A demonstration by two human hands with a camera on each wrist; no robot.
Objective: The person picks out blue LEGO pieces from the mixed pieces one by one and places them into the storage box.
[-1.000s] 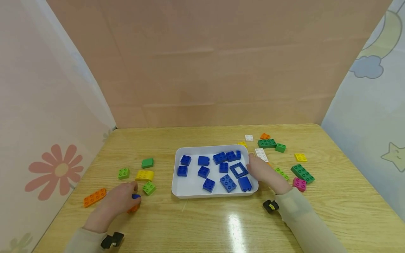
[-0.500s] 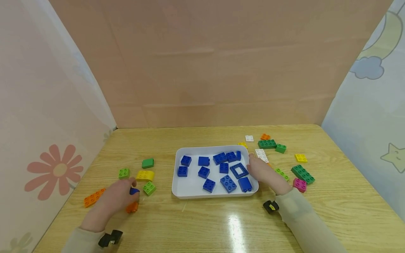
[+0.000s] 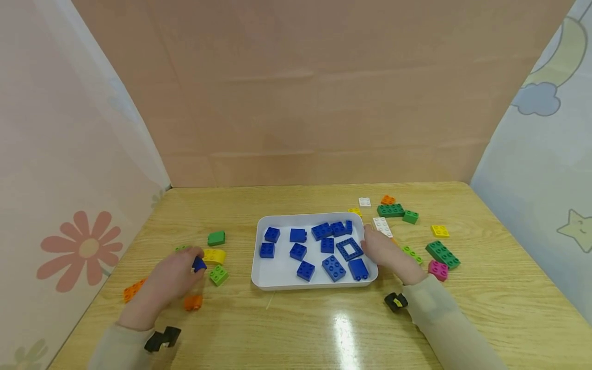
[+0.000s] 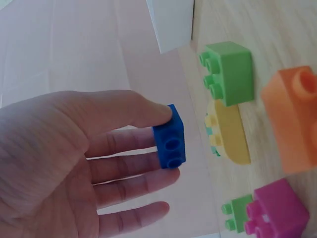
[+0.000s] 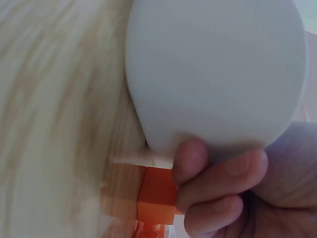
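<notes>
My left hand (image 3: 168,275) pinches a small blue toy brick (image 4: 170,144) between thumb and fingertips, lifted over the table's left side. Around it lie a yellow curved brick (image 3: 215,256), a light green brick (image 3: 219,275) and an orange brick (image 3: 192,302). A pink brick (image 4: 280,210) shows only in the left wrist view. With my right hand (image 3: 386,252) I grip the right end of a white tray (image 3: 277,275); the right wrist view has its curled fingers against the tray's outer wall (image 5: 213,74). Several blue bricks (image 3: 334,267) sit spread inside the tray.
Right of the tray are several loose bricks, among them a long dark green brick (image 3: 442,254), a magenta brick (image 3: 438,270) and a white brick (image 3: 382,226). A long orange brick (image 3: 133,291) lies at the far left, partly behind my left hand. Walls enclose the table.
My left hand has lifted the blue brick up and away from the orange brick, which stays on the table. The right hand and tray have kept their place.
</notes>
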